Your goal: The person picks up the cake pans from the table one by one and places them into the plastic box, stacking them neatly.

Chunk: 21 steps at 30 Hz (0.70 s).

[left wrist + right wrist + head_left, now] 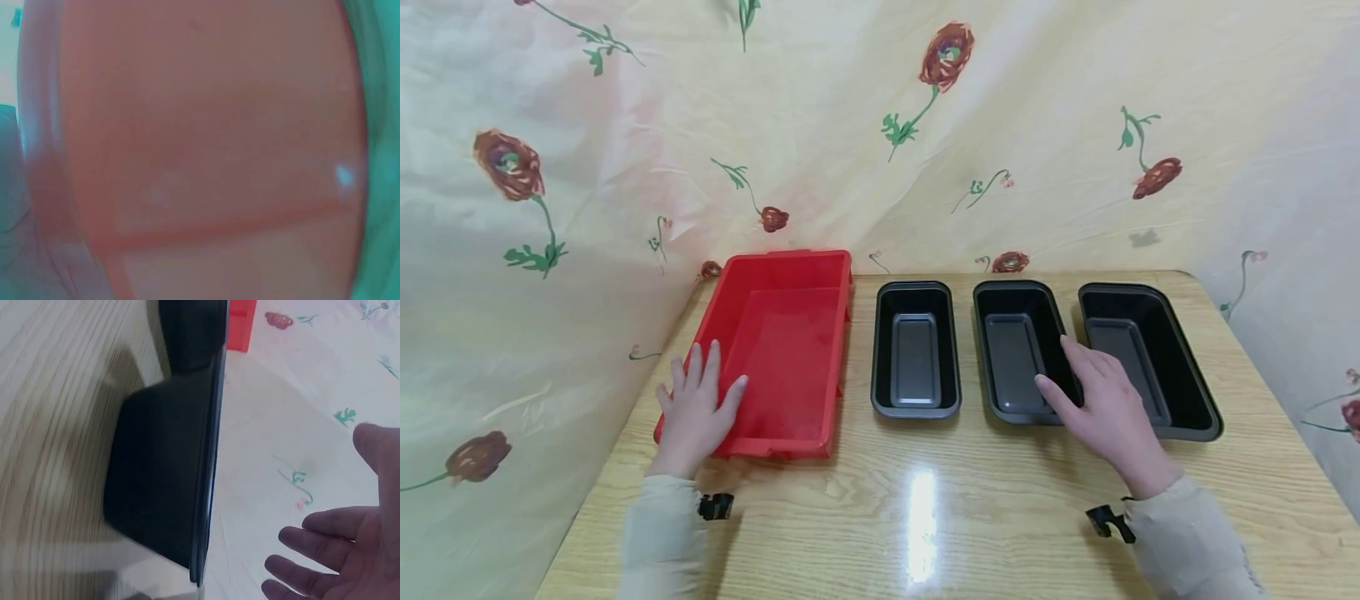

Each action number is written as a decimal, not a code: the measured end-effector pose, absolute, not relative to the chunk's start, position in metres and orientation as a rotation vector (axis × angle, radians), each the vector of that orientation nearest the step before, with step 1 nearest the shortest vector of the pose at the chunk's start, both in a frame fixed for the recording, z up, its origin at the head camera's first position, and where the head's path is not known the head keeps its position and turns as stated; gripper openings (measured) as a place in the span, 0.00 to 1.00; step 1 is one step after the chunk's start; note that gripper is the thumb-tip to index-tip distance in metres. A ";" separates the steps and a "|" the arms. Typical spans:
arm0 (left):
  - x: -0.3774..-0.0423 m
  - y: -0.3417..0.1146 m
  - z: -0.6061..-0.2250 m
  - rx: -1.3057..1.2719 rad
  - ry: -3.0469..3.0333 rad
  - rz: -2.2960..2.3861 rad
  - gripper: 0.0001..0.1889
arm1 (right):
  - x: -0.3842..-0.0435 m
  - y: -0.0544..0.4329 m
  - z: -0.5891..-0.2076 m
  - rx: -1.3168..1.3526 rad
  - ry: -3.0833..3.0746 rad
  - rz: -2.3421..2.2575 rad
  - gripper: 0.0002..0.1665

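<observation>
A shallow red tray (786, 358) lies at the left of the table, and its blurred red surface (212, 137) fills most of the left wrist view. My left hand (691, 421), fingers spread, is over the tray's near left corner and holds nothing. To the right, three black loaf pans stand in a row: a left pan (916, 354), a middle pan (1015, 354) and a right pan (1120, 358). My right hand (1108, 408) overlaps the near ends of the middle and right pans in the head view. The right wrist view shows its fingers (325, 547) loosely extended, gripping nothing.
All the containers stand on a light wooden table (820, 533) with a bright reflection near its front. A flowered cloth (820, 125) hangs behind the table and along its sides. A black strap piece (1108, 522) juts from the right sleeve.
</observation>
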State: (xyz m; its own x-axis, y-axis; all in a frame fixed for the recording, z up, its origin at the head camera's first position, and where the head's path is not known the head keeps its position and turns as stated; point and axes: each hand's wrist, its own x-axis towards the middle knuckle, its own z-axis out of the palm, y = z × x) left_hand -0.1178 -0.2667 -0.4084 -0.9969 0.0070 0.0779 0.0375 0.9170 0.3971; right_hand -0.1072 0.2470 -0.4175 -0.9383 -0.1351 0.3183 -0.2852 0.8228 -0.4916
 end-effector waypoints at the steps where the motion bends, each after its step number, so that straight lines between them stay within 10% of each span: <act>1: -0.116 -0.272 -0.409 -0.013 -2.999 -0.625 0.44 | -0.107 0.245 -0.417 0.317 -2.724 0.825 0.41; 21: -0.099 -0.318 -0.424 0.291 -2.959 -0.966 0.28 | -0.110 0.194 -0.420 0.299 -2.709 1.206 0.22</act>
